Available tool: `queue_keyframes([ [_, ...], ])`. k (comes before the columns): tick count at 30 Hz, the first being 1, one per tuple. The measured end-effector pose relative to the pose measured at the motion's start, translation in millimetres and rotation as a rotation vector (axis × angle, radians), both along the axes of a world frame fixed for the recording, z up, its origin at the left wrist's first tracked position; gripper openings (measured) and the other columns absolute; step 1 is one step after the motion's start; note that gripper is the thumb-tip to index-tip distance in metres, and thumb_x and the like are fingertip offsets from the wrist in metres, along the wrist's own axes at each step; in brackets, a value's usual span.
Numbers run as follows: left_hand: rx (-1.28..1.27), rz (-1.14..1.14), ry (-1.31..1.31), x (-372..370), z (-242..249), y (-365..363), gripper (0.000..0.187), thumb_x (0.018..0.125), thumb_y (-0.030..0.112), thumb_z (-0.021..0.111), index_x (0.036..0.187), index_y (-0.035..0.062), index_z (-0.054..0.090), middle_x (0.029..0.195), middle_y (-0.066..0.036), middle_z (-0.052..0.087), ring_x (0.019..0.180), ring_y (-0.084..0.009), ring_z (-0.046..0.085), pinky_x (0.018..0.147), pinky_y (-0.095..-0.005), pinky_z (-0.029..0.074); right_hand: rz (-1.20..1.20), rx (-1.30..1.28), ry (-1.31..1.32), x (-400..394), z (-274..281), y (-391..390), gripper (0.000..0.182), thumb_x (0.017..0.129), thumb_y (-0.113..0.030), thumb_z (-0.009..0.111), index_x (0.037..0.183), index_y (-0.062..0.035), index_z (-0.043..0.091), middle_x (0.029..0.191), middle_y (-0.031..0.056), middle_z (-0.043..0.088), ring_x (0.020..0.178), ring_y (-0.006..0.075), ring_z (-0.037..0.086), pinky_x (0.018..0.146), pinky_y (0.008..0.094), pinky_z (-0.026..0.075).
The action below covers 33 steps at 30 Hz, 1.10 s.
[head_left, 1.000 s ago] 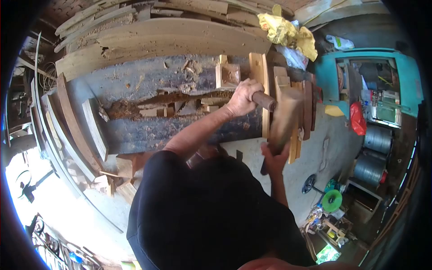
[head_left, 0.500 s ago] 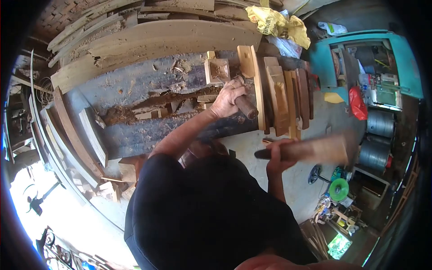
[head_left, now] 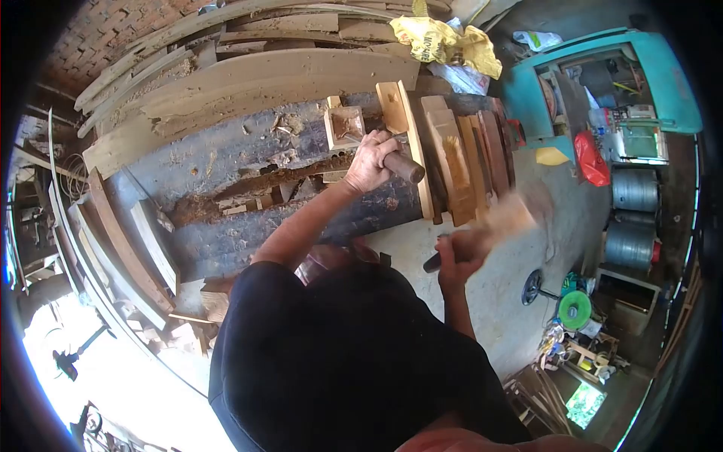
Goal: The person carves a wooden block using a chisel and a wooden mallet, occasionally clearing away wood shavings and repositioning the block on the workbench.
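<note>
Two hands at a workbench [head_left: 211,247], seen from above. A round wooden handle [head_left: 404,167] lay tilted over the right-hand part of the workbench, its butt pointing toward the right end; the rest of this tool was hidden. A mallet [head_left: 497,228], blurred, was off the near edge of the workbench toward that same end, its head directed away to the right. The left hand [head_left: 368,163] was wrapped about the round handle, back uppermost, its forearm slanting across the near edge of the workbench. The right hand [head_left: 459,261] grasped the mallet's grip short of the near edge, its forearm reaching forward. The workbench had a dark, chip-strewn top, with wood offcuts in a long trough along its middle. A hollowed block [head_left: 344,126] stood toward its far edge, and a row of shaped timbers [head_left: 452,154] lay across its right end. Past the far edge were a curved plank [head_left: 248,83] and a yellow bag [head_left: 428,41]. Grey floor [head_left: 497,324] extended to the right of the workbench, with a teal frame [head_left: 666,87], metal drums [head_left: 633,245] and a green fan [head_left: 575,310] farther out on that side
</note>
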<state>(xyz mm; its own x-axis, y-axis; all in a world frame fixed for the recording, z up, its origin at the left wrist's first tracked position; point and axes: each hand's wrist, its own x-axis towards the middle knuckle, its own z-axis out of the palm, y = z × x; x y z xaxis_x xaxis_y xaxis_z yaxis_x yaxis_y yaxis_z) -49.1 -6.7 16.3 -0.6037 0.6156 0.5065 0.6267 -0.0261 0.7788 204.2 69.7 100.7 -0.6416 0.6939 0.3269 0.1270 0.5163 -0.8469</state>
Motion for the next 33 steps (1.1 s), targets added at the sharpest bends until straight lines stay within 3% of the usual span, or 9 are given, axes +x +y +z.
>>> queue_keyframes([
  [3, 0.055, -0.013, 0.002, 2.6, -3.5, 0.6, 0.039, 0.057, -0.001, 0.067, 0.093, 0.0105, 0.060, 0.093, -0.009, 0.057, 0.094, -0.0336, 0.052, 0.082, -0.0434, 0.043, 0.208, 0.223, 0.021, 5.2, -19.4, 8.6, 0.054, 0.080, -0.006, 0.073, 0.125, 0.0010, 0.044, 0.083, 0.0044, 0.059, 0.068, 0.0108, 0.058, 0.053, 0.0220, 0.046],
  [6, 0.058, -0.061, 0.013, 10.3, -16.6, 1.2, 0.039, 0.056, -0.001, 0.067, 0.093, 0.0105, 0.060, 0.092, -0.010, 0.057, 0.095, -0.0345, 0.052, 0.082, -0.0439, 0.042, 0.304, 0.236, -0.328, 11.8, -74.8, 6.5, 0.044, 0.083, -0.012, 0.071, 0.118, 0.0024, 0.049, 0.077, 0.0087, 0.060, 0.072, 0.0230, 0.059, 0.082, 0.0360, 0.048],
  [8, 0.028, -0.084, 0.069, 12.2, -29.6, 1.3, 0.039, 0.057, -0.002, 0.067, 0.093, 0.0111, 0.061, 0.091, -0.010, 0.057, 0.093, -0.0349, 0.051, 0.081, -0.0439, 0.042, -0.012, -0.237, -0.269, -19.8, -42.6, -11.1, 0.047, 0.083, -0.012, 0.071, 0.120, 0.0008, 0.047, 0.078, 0.0062, 0.060, 0.066, 0.0194, 0.059, 0.066, 0.0329, 0.051],
  [11, 0.046, -0.039, 0.057, 10.4, -12.6, 4.3, 0.035, 0.059, -0.001, 0.068, 0.091, 0.0116, 0.060, 0.089, -0.010, 0.056, 0.089, -0.0342, 0.051, 0.078, -0.0441, 0.041, -0.074, -0.463, -0.141, -17.4, -16.0, -10.1, 0.058, 0.082, -0.013, 0.073, 0.128, 0.0005, 0.040, 0.080, 0.0063, 0.059, 0.059, 0.0144, 0.058, 0.052, 0.0284, 0.050],
  [16, 0.096, 0.154, -0.100, -22.0, 15.7, 22.0, 0.034, 0.060, 0.005, 0.073, 0.091, 0.0130, 0.060, 0.089, -0.008, 0.056, 0.089, -0.0327, 0.052, 0.078, -0.0438, 0.041, -0.118, -0.501, -0.085, -10.4, 0.0, -9.9, 0.066, 0.082, -0.011, 0.073, 0.133, -0.0008, 0.033, 0.084, 0.0078, 0.055, 0.057, 0.0121, 0.056, 0.050, 0.0253, 0.048],
  [20, 0.072, 0.062, -0.007, 3.8, 21.9, 17.6, 0.031, 0.062, 0.004, 0.071, 0.090, 0.0132, 0.060, 0.091, -0.008, 0.055, 0.092, -0.0317, 0.051, 0.079, -0.0438, 0.039, -0.120, -0.502, -0.156, 0.6, 1.6, -14.5, 0.070, 0.082, -0.011, 0.073, 0.136, 0.0003, 0.030, 0.083, 0.0076, 0.055, 0.058, 0.0119, 0.057, 0.050, 0.0253, 0.049],
  [23, 0.033, 0.075, -0.015, 10.3, 10.3, 16.4, 0.031, 0.062, 0.005, 0.071, 0.090, 0.0133, 0.060, 0.091, -0.008, 0.055, 0.091, -0.0320, 0.051, 0.078, -0.0433, 0.039, -0.127, -0.457, -0.178, 3.0, 5.4, -17.0, 0.053, 0.083, -0.006, 0.069, 0.125, -0.0012, 0.037, 0.083, 0.0068, 0.057, 0.054, 0.0122, 0.056, 0.049, 0.0243, 0.047],
  [31, 0.027, 0.062, -0.120, 6.2, -3.0, 7.0, 0.033, 0.060, 0.011, 0.077, 0.090, 0.0139, 0.063, 0.092, -0.008, 0.057, 0.091, -0.0320, 0.052, 0.082, -0.0417, 0.042, 0.178, -0.079, -0.062, 20.9, 10.9, -13.0, 0.040, 0.076, 0.000, 0.068, 0.111, -0.0027, 0.048, 0.085, 0.0039, 0.056, 0.074, 0.0154, 0.054, 0.089, 0.0371, 0.042],
  [33, 0.064, 0.045, -0.108, 4.4, -2.8, 6.3, 0.033, 0.060, 0.011, 0.076, 0.090, 0.0132, 0.063, 0.094, -0.008, 0.058, 0.092, -0.0323, 0.052, 0.082, -0.0417, 0.042, 0.157, -0.089, -0.336, -6.4, -12.2, -8.8, 0.048, 0.079, -0.014, 0.073, 0.116, 0.0010, 0.047, 0.093, 0.0141, 0.060, 0.086, 0.0237, 0.059, 0.085, 0.0395, 0.046],
])
